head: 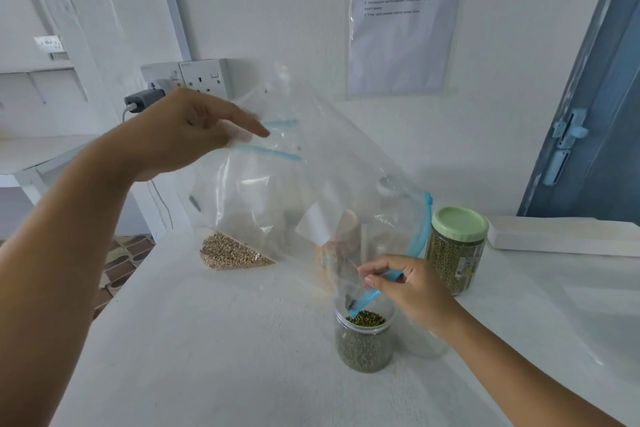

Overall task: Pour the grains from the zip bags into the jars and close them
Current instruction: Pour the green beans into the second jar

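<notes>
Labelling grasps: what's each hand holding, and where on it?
Both hold the zip bag: left hand grips its raised bottom end, right hand pinches the blue zip edge over the open jar.

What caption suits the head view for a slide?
Both hands tip an emptied zip bag over the open jar of green grains.

1. The printed sheet (405, 14) on the far wall is cut off by the top edge, and its lines are too small to read.
2. The left hand (183, 132) is motion-blurred at the fingertips, so its hold on the clear zip bag (311, 166) cannot be told.
3. Things standing behind the zip bag show only as vague shapes.
4. The label on the green-lidded jar (453, 250) is too small to read.
5. Both forearms run out of the near edge.
</notes>
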A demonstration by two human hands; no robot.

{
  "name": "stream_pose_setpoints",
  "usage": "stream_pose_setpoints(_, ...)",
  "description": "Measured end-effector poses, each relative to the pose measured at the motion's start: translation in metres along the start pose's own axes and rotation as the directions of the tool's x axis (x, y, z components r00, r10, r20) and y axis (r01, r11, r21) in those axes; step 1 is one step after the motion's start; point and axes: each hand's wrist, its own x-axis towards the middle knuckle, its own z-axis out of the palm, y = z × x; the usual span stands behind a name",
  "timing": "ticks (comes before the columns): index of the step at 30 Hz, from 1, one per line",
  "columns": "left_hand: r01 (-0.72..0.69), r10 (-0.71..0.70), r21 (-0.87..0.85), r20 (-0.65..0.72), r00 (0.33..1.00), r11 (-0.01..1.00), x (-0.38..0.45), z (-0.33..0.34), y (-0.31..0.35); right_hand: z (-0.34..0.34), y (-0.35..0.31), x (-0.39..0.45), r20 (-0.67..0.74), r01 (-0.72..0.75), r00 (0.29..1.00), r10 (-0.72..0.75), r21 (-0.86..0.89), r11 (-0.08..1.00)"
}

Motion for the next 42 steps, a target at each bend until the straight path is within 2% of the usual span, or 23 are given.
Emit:
stream_pose_setpoints(6,-0.030,0.016,-0.135,-0.108,0.994,0.990,0.002,0.000,-0.004,0.001,-0.002,0.001,0.021,0.015,1.000,-0.014,-0.040,0.999)
stream_pose_setpoints(11,0.024,-0.076,-0.275,-0.178,0.981,0.961,0.018,0.005,0.008,0.000,-0.003,0.001,0.044,0.041,0.998,-0.038,-0.071,0.997)
stream_pose_setpoints(15,0.065,-0.128,-0.246,-0.249,0.960,0.967,0.031,0.008,0.012,-0.001,-0.004,-0.001,0.056,0.038,0.998,-0.033,-0.080,0.996)
stream_pose_setpoints(17,0.049,-0.105,-0.227,-0.244,0.964,0.973,0.033,0.010,0.009,-0.001,-0.004,-0.002,0.064,0.041,0.997,-0.035,-0.093,0.995)
stream_pose_setpoints(21,0.041,-0.093,-0.163,-0.321,0.942,0.986,0.037,0.015,0.005,-0.003,-0.005,-0.002,0.062,0.043,0.997,-0.037,-0.101,0.994)
stream_pose_setpoints(25,0.088,-0.084,-0.011,-0.452,0.888,0.996,0.041,0.015,0.000,-0.005,-0.006,0.000,0.061,0.049,0.997,-0.042,-0.108,0.993)
stream_pose_setpoints(33,-0.026,-0.094,-0.185,-0.612,0.785,0.982,0.044,0.015,0.008,-0.005,-0.005,0.000,0.081,0.027,0.997,-0.019,-0.101,0.995)
stream_pose_setpoints(39,-0.066,-0.063,-0.240,-0.495,0.867,0.968,0.042,0.017,0.013,-0.005,-0.006,0.000,0.085,0.017,0.996,-0.009,-0.095,0.995)
stream_pose_setpoints(42,-0.098,-0.037,-0.227,-0.525,0.850,0.969,0.041,0.013,0.011,-0.005,-0.006,0.000,0.083,0.012,0.997,-0.004,-0.101,0.995)
